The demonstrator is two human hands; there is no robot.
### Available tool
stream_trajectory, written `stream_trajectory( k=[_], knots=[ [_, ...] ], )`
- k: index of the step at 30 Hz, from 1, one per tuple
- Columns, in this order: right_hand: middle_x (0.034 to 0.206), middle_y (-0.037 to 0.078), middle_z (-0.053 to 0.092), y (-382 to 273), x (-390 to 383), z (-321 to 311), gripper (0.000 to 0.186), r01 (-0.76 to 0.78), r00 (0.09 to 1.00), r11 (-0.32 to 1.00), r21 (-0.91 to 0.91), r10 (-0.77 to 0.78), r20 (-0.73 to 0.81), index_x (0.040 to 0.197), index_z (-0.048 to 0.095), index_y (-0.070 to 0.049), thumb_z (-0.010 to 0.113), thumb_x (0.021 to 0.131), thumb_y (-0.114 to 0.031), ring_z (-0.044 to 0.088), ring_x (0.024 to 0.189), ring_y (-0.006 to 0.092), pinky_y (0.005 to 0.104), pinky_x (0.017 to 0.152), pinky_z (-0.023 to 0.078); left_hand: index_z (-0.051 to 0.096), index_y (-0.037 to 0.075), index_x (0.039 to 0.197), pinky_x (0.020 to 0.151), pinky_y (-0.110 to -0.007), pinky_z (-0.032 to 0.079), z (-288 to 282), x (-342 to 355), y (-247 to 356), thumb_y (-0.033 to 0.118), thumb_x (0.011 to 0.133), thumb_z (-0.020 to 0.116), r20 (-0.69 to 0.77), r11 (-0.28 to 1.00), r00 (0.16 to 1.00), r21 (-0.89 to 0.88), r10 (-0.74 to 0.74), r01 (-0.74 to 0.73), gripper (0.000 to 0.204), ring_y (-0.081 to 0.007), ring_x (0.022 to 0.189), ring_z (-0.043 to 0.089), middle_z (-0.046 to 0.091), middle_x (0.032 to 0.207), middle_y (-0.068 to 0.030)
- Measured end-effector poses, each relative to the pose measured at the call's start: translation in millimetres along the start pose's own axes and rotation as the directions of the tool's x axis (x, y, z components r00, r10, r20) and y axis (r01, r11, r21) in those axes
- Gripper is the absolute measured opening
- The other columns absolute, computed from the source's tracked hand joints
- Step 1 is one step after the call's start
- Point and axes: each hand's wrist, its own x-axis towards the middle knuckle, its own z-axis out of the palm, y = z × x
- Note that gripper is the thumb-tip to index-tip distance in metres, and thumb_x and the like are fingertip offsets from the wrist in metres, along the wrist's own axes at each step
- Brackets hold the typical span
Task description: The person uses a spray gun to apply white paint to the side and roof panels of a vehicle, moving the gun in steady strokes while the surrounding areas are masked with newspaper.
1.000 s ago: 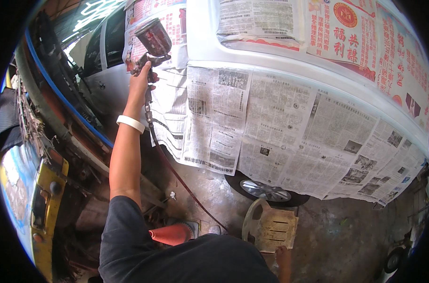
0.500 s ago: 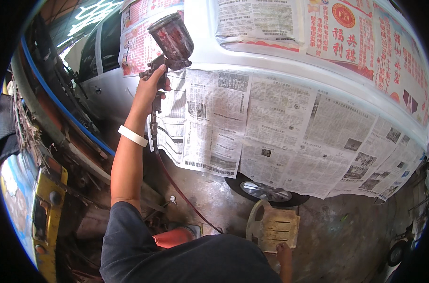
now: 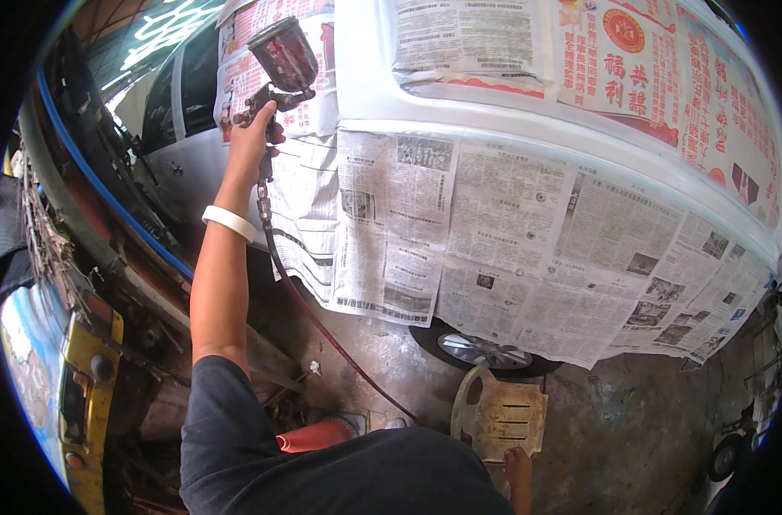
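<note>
My left hand (image 3: 252,137) is raised at the end of an outstretched arm and wraps round the grip of a spray gun (image 3: 275,103). The gun's stained metal cup (image 3: 283,56) sits on top, tilted. From the grip's base a dark red air hose (image 3: 309,313) runs down and passes behind my body. Beside the gun is the white car body (image 3: 365,86), masked with newspaper (image 3: 502,232) and red-printed paper sheets (image 3: 627,73). My right hand (image 3: 518,468) hangs low near a worn plastic stool (image 3: 515,412), fingers curled; what they hold, if anything, cannot be made out.
A car wheel (image 3: 485,350) shows under the newspaper's lower edge. A grey car (image 3: 189,154) stands beyond the gun. On the left are a blue pipe (image 3: 107,184) and a yellow-framed part (image 3: 90,403). An orange-red cone-like object (image 3: 318,436) lies by my feet.
My left hand has carried the spray gun to the left and slightly up, away from the white panel. The hose has shifted left with it. My right hand has barely moved.
</note>
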Motion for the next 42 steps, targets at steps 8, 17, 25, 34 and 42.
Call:
stream_trajectory(
  k=[8,17,25,34,42],
  knots=[
    [0.092,0.019,0.073,6.4,4.8,-2.1,0.026,0.05,0.999,0.999,-0.013,-0.05,-0.014,0.106,0.069,-0.001,0.064,0.091,-0.023,0.071,0.092,0.0363,0.0431,0.081,0.054,0.066,0.009,0.1,0.054,-0.026,0.046,12.7,4.8,18.3,0.04,0.094,0.066,0.015,0.999,1.0,0.037,0.02,-0.02,0.031,-0.013,0.067,0.067,0.069,0.078,-0.0028],
    [0.096,0.019,0.072,-3.5,-0.5,-5.8,0.026,0.048,0.999,0.998,-0.049,-0.048,-0.006,0.106,0.069,-0.002,0.064,0.092,-0.023,0.07,0.095,0.0373,0.0441,0.083,0.054,0.067,0.008,0.107,0.056,-0.026,0.048,34.7,-13.3,61.0,0.04,0.094,0.065,0.243,0.997,0.97,-0.078,-0.008,0.027,0.035,-0.0157,0.076,0.07,0.07,0.082,-0.0056],
    [0.094,0.02,0.072,28.3,6.7,5.2,0.025,0.077,0.997,0.995,-0.059,-0.078,-0.02,0.105,0.069,-0.004,0.066,0.09,-0.024,0.07,0.092,0.0383,0.0447,0.079,0.054,0.067,0.006,0.106,0.055,-0.024,0.05,26.0,20.3,66.5,0.038,0.094,0.065,0.172,0.997,0.982,-0.011,0.075,-0.074,0.034,-0.0142,0.07,0.068,0.069,0.079,-0.0059],
    [0.083,0.015,0.071,19.3,-1.0,0.9,0.022,0.095,0.995,0.994,-0.048,-0.097,-0.032,0.102,0.068,0.002,0.06,0.094,-0.017,0.07,0.069,0.0255,0.0368,0.065,0.054,0.067,0.004,0.107,0.056,-0.026,0.051,3.0,52.1,78.0,0.035,0.097,0.061,0.067,0.997,0.995,-0.014,0.071,-0.07,0.033,-0.0153,0.071,0.068,0.068,0.081,-0.0075],
    [0.085,0.017,0.072,-6.5,-9.9,-12.4,0.023,0.161,0.982,0.971,-0.176,-0.175,-0.07,0.103,0.067,0.002,0.061,0.092,-0.017,0.072,0.073,0.0272,0.0382,0.067,0.055,0.065,0.001,0.107,0.054,-0.022,0.05,27.7,46.5,104.0,0.036,0.096,0.063,0.18,0.99,0.974,0.003,0.137,-0.139,0.036,-0.0127,0.067,0.065,0.066,0.079,-0.0068]
  ],
)
